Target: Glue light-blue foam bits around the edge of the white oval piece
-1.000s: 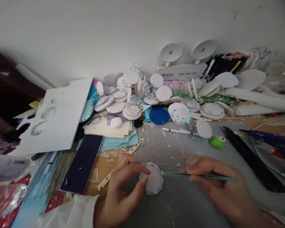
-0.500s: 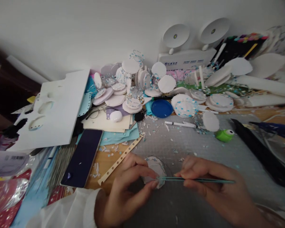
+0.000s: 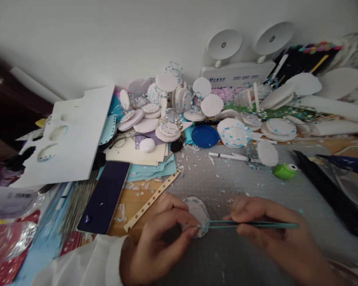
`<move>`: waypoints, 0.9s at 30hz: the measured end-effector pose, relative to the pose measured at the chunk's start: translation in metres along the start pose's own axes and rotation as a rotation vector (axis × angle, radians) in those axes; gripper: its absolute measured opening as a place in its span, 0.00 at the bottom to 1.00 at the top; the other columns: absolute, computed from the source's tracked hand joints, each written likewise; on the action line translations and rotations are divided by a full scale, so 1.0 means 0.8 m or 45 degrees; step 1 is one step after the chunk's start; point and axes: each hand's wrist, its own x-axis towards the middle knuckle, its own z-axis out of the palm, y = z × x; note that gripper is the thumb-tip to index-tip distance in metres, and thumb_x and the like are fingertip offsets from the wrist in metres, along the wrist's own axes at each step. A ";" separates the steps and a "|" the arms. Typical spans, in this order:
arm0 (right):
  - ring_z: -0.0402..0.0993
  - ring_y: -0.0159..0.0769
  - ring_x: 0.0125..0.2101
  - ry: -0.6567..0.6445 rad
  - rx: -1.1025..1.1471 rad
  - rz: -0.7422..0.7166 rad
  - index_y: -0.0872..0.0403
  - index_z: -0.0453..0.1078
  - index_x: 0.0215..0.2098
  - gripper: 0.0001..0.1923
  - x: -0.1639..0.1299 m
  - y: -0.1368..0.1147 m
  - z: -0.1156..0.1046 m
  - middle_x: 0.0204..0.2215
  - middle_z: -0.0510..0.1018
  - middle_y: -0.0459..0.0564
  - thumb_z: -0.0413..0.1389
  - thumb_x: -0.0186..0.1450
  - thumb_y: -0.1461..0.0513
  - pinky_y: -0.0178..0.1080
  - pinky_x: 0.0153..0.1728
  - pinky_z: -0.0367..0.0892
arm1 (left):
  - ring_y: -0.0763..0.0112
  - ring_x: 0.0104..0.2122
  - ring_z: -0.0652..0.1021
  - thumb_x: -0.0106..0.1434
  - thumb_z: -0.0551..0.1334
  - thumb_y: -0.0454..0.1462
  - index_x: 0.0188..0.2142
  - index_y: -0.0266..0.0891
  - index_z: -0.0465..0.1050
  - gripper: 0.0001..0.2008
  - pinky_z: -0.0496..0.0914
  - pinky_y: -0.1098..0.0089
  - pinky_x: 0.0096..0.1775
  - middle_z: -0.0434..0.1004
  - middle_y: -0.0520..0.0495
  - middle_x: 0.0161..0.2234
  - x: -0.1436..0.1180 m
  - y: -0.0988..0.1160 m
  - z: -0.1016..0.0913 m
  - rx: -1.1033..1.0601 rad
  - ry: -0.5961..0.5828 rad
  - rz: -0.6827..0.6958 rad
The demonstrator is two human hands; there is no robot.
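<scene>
Left hand: the left hand pinches a small white foam disc between thumb and forefinger, tilted up off the grey cutting mat, low in the view at about 6 o'clock.
Right hand: the right hand is closed around teal tweezers, held almost level, tips pointing to 9 o'clock and meeting the disc's lower rim right at the left thumb.
Disc: white with tiny blue dots along its edge; whether the tweezer tips carry a dot I cannot tell, it is too small.
Slip risk: the tips sit touching the left fingertips, so I reckon a push too far would poke the thumb or knock the disc out of the pinch.
Lost piece risk: the mat is strewn with white and blue scraps, so anything dropped from the tweezers would be hard to pick out again.
Grip risk: the foam looks soft; a hard pinch might dent the rim.
Clutter: at 12 o'clock a heap of finished discs, a blue lid and a white pen; at 9 o'clock a dark phone; at 2 o'clock a green frog-shaped punch.
Elbow room: the white sleeve lies near the phone, and a wide move could nudge it.
</scene>
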 end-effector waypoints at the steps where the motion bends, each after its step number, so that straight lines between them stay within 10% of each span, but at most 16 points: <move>1: 0.80 0.34 0.26 -0.003 -0.003 -0.002 0.45 0.80 0.28 0.04 0.000 0.000 0.000 0.24 0.81 0.45 0.68 0.59 0.57 0.30 0.27 0.77 | 0.72 0.37 0.75 0.65 0.63 0.27 0.39 0.36 0.77 0.06 0.69 0.75 0.40 0.74 0.48 0.34 0.000 0.000 0.000 0.002 -0.004 0.021; 27: 0.79 0.31 0.25 -0.040 -0.025 0.004 0.45 0.79 0.27 0.05 -0.002 0.000 0.002 0.23 0.81 0.44 0.68 0.59 0.57 0.27 0.27 0.75 | 0.70 0.36 0.75 0.66 0.64 0.29 0.38 0.37 0.77 0.04 0.69 0.72 0.39 0.75 0.47 0.34 0.002 -0.002 -0.001 0.074 -0.015 0.048</move>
